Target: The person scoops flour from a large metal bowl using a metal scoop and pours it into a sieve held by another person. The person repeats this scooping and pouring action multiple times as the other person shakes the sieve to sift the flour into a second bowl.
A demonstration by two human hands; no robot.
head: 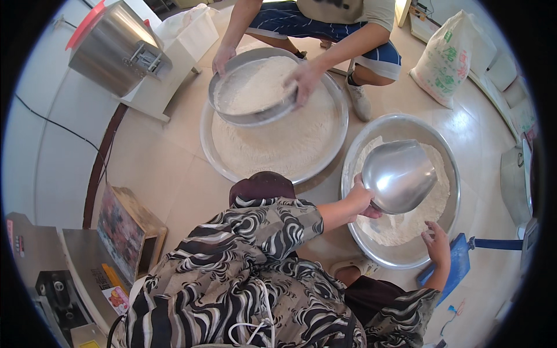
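My left hand (363, 198) grips the edge of a shiny stainless steel bowl (398, 176). The bowl is tilted, with its outer side towards me, so its inside is hidden. Below it is a round metal basin (454, 204) with pale flour (387, 230) in it. At the basin's near right rim, my right hand (435, 245) has its fingers apart and holds nothing.
Across from me a person's hands (304, 80) hold a round sieve (252, 119) of flour over a larger basin (341, 143). A full woven sack (448, 56), a blue stool-like object (454, 265), a wooden box (135, 235) and a steel drum machine (115, 52) stand around.
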